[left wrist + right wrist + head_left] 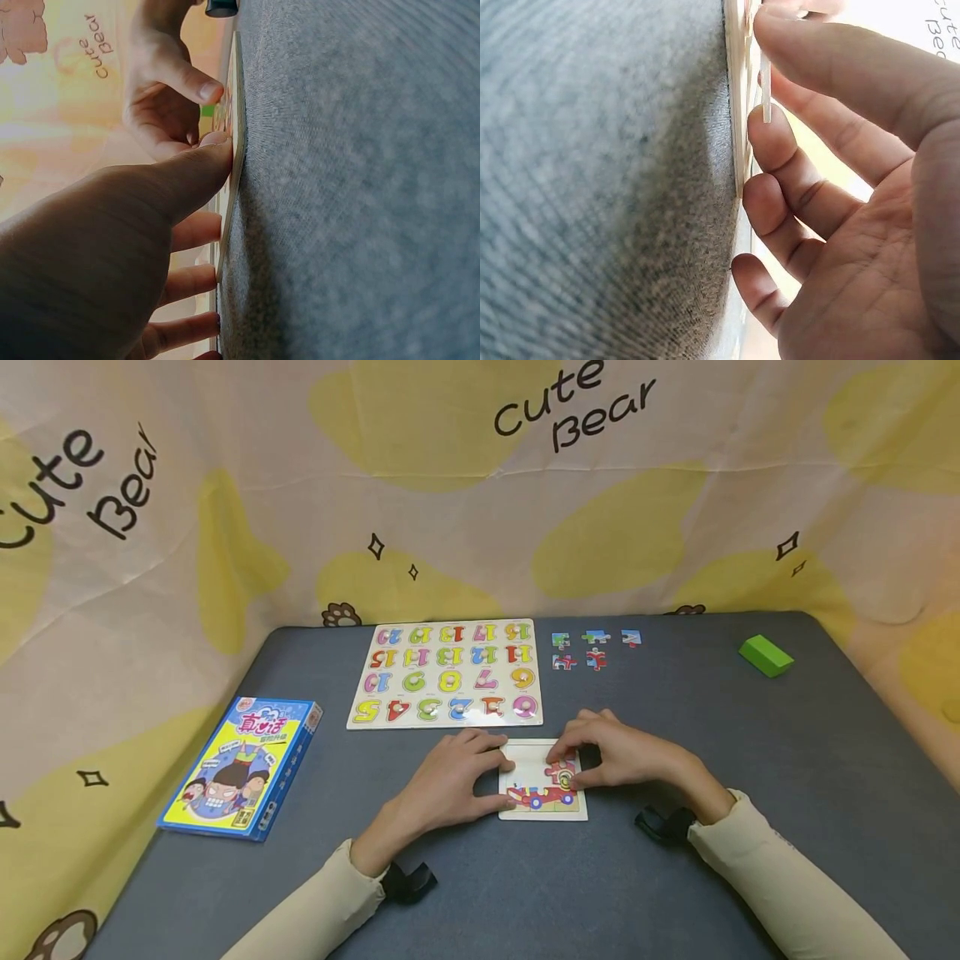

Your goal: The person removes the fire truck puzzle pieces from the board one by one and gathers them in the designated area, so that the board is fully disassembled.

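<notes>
A small jigsaw puzzle tray [527,762] with a pale frame lies flat before me; its lower part shows a red vehicle picture. My left hand [450,778] rests on its left side, the thumb on the lower left and fairly straight fingers along the upper left edge. Over the tray's right half, my right hand [630,753] pinches a pinkish-red puzzle piece [558,772] between thumb and fingers. In the right wrist view this puzzle piece [766,94] appears edge-on, slightly apart from the tray [736,112]. Fingers partly hide its picture.
Behind the tray lies a number puzzle board [444,677]. Several loose puzzle pieces [596,658] are laid out to its right. A green block [766,656] sits at the far right, and a blue and yellow card box [240,768] at the left. Fabric hangs behind the table.
</notes>
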The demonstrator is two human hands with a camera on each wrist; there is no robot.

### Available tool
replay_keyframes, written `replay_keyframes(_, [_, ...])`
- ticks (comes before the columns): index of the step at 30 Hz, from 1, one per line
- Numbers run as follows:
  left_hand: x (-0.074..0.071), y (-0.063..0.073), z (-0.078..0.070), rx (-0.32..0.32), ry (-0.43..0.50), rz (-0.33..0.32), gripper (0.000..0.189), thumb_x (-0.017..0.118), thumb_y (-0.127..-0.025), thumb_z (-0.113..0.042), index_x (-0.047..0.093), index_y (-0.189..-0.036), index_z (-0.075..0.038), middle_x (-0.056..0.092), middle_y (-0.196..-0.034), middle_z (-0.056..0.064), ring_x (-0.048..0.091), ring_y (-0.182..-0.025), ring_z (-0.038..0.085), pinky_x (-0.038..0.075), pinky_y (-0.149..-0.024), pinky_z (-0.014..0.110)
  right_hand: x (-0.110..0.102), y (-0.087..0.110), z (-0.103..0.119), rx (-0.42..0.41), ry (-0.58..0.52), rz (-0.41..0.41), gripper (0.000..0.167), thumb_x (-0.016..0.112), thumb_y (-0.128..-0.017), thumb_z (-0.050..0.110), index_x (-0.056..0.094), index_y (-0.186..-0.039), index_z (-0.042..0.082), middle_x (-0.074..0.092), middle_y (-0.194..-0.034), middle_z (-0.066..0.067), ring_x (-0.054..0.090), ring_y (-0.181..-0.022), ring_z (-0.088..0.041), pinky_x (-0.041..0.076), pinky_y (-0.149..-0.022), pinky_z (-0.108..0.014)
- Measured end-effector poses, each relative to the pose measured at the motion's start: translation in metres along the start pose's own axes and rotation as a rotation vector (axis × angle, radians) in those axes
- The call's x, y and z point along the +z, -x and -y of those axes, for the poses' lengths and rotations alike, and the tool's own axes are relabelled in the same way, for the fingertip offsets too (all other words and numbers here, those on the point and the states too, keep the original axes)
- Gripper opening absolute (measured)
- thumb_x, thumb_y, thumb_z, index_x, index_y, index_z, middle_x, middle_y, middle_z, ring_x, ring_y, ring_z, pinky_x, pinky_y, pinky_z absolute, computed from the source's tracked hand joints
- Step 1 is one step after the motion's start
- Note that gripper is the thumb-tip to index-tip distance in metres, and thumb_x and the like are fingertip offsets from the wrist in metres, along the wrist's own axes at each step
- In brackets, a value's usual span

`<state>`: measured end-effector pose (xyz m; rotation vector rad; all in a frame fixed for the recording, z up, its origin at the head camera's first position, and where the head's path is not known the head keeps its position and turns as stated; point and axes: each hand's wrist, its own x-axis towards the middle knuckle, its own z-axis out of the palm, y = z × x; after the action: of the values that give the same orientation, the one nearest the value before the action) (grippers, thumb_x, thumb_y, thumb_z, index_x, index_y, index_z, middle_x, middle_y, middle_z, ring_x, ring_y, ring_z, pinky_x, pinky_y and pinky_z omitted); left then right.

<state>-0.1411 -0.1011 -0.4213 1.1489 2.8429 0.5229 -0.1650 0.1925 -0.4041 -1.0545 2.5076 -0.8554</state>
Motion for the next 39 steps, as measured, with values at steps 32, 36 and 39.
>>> replay_keyframes(32, [-0.001,0.002,0.001,0.015,-0.016,-0.014,0.044,0.076,-0.086,-0.054,0.073,-0.119,-0.025,0.061,-0.144,0.001,0.053,-0.132,0.023,0.043,-0.108,0.049,-0.036,0.021,-0.066,0.159,-0.086,-0.190,0.037,0.079,-0.090,0.023,0.072,-0.126,0.021,0.070,-0.112,0.005,0.056,-0.094,-0.014,0.046,-0.083,-0.027])
replay_keyframes(36, [0.000,0.001,0.000,0.016,-0.011,-0.013,0.044,0.077,-0.086,-0.053,0.073,-0.119,-0.025,0.061,-0.144,0.001,0.053,-0.132,0.022,0.043,-0.108,0.049,-0.045,0.027,-0.079,0.187,-0.081,-0.212,0.036,0.077,-0.092,0.022,0.071,-0.127,0.018,0.067,-0.102,0.003,0.054,-0.087,-0.013,0.045,-0.077,-0.025])
replay_keyframes(39, [0.000,0.001,0.000,0.019,-0.007,-0.009,0.044,0.077,-0.086,-0.054,0.073,-0.119,-0.025,0.061,-0.144,0.001,0.053,-0.132,0.022,0.043,-0.108,0.049,-0.051,0.030,-0.087,0.200,-0.084,-0.227,0.034,0.074,-0.094,0.018,0.071,-0.127,0.016,0.065,-0.097,0.001,0.054,-0.083,-0.012,0.044,-0.074,-0.025])
